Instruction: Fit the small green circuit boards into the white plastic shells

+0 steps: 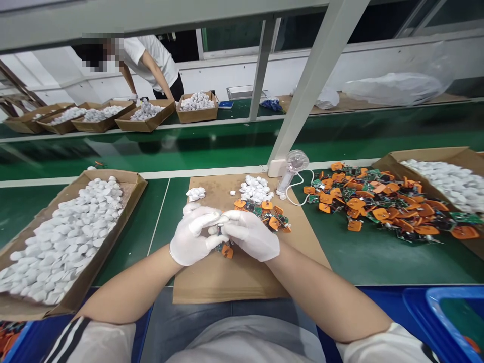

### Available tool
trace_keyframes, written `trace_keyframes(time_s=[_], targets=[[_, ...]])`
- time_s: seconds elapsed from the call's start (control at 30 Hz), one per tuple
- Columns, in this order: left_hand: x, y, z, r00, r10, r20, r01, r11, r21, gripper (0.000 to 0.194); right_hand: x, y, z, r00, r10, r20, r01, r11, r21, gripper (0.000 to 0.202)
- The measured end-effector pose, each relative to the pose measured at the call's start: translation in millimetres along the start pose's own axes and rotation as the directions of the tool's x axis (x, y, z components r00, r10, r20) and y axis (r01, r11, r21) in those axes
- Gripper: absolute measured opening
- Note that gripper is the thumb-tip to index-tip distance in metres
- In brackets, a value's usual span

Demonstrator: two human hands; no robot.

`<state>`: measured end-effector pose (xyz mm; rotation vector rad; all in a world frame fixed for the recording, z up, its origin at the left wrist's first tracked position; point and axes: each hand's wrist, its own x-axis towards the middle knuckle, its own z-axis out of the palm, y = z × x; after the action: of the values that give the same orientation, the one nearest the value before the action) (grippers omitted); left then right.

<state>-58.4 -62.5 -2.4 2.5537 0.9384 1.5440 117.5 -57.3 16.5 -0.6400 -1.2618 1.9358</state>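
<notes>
My left hand [194, 234] and my right hand [251, 234], both in white gloves, meet above a cardboard sheet [242, 280]. Their fingers are closed around a small green circuit board [219, 247], mostly hidden by the gloves. An orange square piece [227, 251] shows just below the fingertips. Behind my right hand lies a small group of boards with orange pieces [274, 217]. Beyond that is a heap of small white rounded pieces [256, 189]. A smaller white cluster [195, 193] sits behind my left hand.
A carton of white discs [64, 242] stands at left, another carton [449, 181] at far right. Orange-tabbed circuit boards [378, 201] are piled on the right. A small clear fan [295, 169] stands behind the sheet. Across the bench, a person [151, 65] leans over several cartons.
</notes>
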Motion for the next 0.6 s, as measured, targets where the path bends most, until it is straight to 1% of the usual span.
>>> trace_keyframes(time_s=[0.07,0.13,0.23,0.37,0.43,0.47,0.53,0.6], targets=[[0,1,-0.7,1.000,-0.002,0.010,0.001,1.000,0.013,0.040,0,0,0,1.000,0.007,-0.009,-0.007,1.000,0.009,0.009],[0,2,-0.2,1.000,-0.006,0.020,0.005,0.999,0.034,0.038,-1,0,1,0.999,0.019,-0.051,-0.019,1.000,-0.015,0.008],[-1,3,2.6,1.000,-0.012,0.001,0.012,0.998,0.058,0.035,-1,1,3,0.995,0.018,-0.098,-0.019,1.000,-0.016,0.010],[-3,6,6.3,0.995,0.017,-0.097,-0.014,0.999,0.029,0.038,-1,3,4,1.000,-0.003,-0.025,0.007,0.990,0.139,0.021],[-4,8,5.7,0.988,0.052,-0.142,-0.047,0.998,0.037,0.045,-1,2,3,1.000,0.008,0.007,-0.010,0.979,0.202,0.025],[-5,9,4.6,0.988,0.065,-0.142,-0.059,0.997,0.049,0.050,-2,1,2,1.000,0.022,0.016,-0.025,0.979,0.203,0.025],[-4,10,1.3,0.995,0.058,-0.077,-0.053,0.996,0.071,0.059,-3,-3,1,0.998,0.057,0.025,-0.060,0.988,0.141,0.019],[-3,11,-2.1,0.999,0.012,0.052,-0.016,0.997,0.074,0.063,-5,-7,1,0.996,0.084,0.014,-0.085,0.996,0.036,0.012]])
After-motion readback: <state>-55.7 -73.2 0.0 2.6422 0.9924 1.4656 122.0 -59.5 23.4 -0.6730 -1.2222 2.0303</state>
